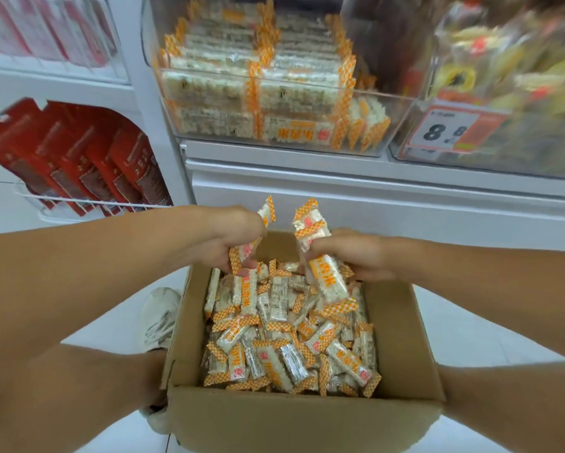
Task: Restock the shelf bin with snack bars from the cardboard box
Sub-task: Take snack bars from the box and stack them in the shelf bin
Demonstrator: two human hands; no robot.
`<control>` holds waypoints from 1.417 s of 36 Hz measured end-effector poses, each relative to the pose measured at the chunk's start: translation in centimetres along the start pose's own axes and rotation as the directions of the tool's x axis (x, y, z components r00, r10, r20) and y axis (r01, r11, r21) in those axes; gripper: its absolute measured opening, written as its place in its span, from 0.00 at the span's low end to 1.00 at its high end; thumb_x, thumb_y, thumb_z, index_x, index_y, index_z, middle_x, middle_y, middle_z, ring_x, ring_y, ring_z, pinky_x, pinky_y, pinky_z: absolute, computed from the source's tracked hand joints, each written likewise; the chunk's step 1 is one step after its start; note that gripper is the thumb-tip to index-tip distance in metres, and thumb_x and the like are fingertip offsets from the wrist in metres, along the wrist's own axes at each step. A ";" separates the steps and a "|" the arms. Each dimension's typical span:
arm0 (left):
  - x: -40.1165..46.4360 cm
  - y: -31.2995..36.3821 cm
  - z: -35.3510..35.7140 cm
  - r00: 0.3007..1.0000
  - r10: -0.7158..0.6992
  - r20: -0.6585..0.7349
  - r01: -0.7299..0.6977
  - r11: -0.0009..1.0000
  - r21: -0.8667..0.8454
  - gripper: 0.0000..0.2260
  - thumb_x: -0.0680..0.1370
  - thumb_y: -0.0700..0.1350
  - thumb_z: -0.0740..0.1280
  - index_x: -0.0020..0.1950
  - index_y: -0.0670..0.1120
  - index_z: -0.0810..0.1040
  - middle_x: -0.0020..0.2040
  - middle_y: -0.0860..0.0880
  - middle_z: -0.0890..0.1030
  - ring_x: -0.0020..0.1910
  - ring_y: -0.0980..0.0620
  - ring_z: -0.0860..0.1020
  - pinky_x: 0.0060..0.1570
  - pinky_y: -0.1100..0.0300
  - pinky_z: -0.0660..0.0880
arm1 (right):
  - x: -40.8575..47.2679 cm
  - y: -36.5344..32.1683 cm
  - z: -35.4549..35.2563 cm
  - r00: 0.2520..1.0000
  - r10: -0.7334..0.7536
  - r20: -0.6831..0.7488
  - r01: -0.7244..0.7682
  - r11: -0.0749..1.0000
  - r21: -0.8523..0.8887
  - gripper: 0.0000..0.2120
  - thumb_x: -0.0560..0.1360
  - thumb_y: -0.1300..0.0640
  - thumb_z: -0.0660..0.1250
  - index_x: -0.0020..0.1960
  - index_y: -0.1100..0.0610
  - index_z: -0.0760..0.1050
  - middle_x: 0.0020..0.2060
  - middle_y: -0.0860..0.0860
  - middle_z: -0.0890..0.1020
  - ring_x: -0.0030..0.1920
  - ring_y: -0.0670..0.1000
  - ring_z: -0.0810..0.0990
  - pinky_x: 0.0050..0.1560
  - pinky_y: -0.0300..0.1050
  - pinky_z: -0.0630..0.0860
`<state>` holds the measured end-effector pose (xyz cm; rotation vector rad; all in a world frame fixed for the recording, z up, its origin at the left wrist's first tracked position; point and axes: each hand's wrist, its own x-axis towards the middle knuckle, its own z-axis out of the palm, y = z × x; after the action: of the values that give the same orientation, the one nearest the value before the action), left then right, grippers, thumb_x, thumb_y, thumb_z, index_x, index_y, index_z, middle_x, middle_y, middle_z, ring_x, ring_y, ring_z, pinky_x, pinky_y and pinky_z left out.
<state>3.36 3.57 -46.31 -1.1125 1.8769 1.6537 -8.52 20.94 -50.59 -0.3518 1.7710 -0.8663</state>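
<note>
A: Box [402, 325] nearest, cardboard, open top, flaps down, at 6 o'clock of the view. Loose snack bars [287, 341] fill it, clear wrappers with orange-checked ends, lying every which way.

B: Hands?

A: Both over the far edge of the box, roughly 12 o'clock from its middle. Left hand [232, 237] has its fingers curled round a small bunch of bars [241, 253]; one wrapper end sticks up past the knuckles. Right hand [356, 253] grips several more [320, 273], a long one hanging down at 6 o'clock from the fist and touching the pile, others poking up at 12.

B: Anything beside the box?

A: A pale shoe [160, 315] at 9 o'clock of it, on a white floor [470, 322].

B: And further out?

A: White shelving [339, 178] behind the hands. On it, at 12 o'clock, the clear shelf bin [395, 125], already holding the same bars in neat flat rows; a few stand on end at its 3 o'clock side. Just beside it at 2 o'clock, another clear bin [535, 165] with a price tag [451, 130] reading 8.8, contents blurred. At 9 to 10 o'clock, red packets [88, 165] lean in a white wire rack [78, 204], more red packs above them.
</note>
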 end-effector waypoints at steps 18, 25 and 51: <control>-10.1 9.0 1.6 0.857 0.498 0.133 -0.457 0.854 -0.249 0.17 0.79 0.54 0.68 0.59 0.43 0.81 0.52 0.38 0.85 0.42 0.43 0.83 0.46 0.42 0.83 | -13.4 -10.6 -2.3 0.909 -0.336 -0.248 0.399 0.872 0.283 0.14 0.71 0.53 0.72 0.54 0.59 0.83 0.53 0.59 0.85 0.54 0.59 0.84 0.62 0.54 0.77; -8.5 10.5 1.0 0.882 0.471 0.020 -0.450 0.852 -0.267 0.12 0.78 0.43 0.70 0.60 0.40 0.78 0.53 0.38 0.84 0.46 0.41 0.82 0.45 0.47 0.81 | -14.0 -12.2 -4.1 0.863 -0.366 -0.349 0.459 0.857 0.235 0.05 0.76 0.57 0.68 0.48 0.57 0.81 0.41 0.58 0.82 0.41 0.56 0.81 0.51 0.54 0.81; -6.0 12.8 2.4 0.850 0.527 0.005 -0.480 0.778 -0.405 0.20 0.73 0.46 0.76 0.63 0.43 0.81 0.55 0.38 0.85 0.58 0.35 0.82 0.59 0.39 0.78 | -10.1 -14.4 -4.5 0.758 -0.321 -0.568 0.517 0.827 0.222 0.18 0.81 0.43 0.62 0.62 0.52 0.80 0.55 0.50 0.86 0.56 0.53 0.83 0.62 0.53 0.77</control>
<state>-3.39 7.45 -34.33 -0.6314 1.9254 2.4245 -11.28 18.89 -32.71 -0.2994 1.9783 -1.7343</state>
